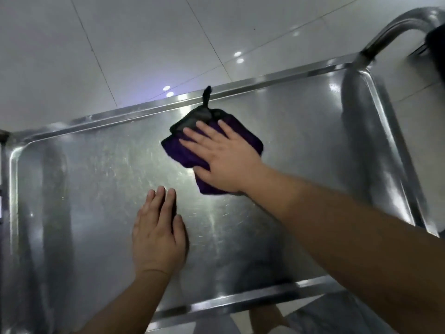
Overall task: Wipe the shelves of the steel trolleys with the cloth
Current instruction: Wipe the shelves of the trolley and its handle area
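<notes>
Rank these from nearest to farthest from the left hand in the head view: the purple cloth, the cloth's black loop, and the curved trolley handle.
Measured from the left hand, flat on the shelf:
1. Purple cloth, just ahead and to the right, under the right hand.
2. Black loop, farther ahead, lying over the shelf's far rim.
3. Curved trolley handle, far off at the upper right corner.

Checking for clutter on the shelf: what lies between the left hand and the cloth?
Nothing: in the head view only bare steel shelf separates the left hand, flat on it, from the purple cloth under the right hand.
</notes>
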Demonstrator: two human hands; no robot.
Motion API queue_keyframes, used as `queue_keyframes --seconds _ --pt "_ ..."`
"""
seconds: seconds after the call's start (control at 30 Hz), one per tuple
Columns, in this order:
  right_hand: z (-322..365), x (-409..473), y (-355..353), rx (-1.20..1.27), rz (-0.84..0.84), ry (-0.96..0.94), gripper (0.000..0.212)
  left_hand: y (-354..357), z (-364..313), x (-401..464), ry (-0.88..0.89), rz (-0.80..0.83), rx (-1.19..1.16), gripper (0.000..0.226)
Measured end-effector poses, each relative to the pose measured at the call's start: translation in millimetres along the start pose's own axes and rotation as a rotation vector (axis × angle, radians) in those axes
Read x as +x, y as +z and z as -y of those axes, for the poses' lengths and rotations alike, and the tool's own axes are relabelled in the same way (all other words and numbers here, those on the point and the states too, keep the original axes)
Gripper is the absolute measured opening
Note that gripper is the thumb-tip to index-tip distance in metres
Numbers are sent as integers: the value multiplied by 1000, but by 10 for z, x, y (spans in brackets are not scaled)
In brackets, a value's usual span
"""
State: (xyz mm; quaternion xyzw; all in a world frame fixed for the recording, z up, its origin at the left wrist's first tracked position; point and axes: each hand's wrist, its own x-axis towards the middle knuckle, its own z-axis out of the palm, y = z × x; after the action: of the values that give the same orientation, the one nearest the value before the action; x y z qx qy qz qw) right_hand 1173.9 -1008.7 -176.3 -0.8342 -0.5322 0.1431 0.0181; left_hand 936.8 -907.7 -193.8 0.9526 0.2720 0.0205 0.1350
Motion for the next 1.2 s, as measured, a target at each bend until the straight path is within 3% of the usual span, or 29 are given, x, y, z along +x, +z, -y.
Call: queue_keyframes --seconds 0.23,0.33,0.57,0.83,1.0,1.2 --pt "-1946 -415 -428 130 -81 618 74 41 36 14 3 7 27 61" --pt "-2382 -720 -495 113 -27 681 76 44 47 -2 -2 4 23 60" --pt "-1731 -1828 -76 129 -39 720 75 -10 -22 4 -39 30 -20 60" --pt "-389 -3748 598 185 113 759 77 -21 -34 3 -54 41 -24 61" --pt "-604 -3220 471 112 76 602 70 14 13 16 -27 42 -10 61" --pt "-1674 -1427 10 103 -72 611 69 45 10 16 -17 2 -1 59"
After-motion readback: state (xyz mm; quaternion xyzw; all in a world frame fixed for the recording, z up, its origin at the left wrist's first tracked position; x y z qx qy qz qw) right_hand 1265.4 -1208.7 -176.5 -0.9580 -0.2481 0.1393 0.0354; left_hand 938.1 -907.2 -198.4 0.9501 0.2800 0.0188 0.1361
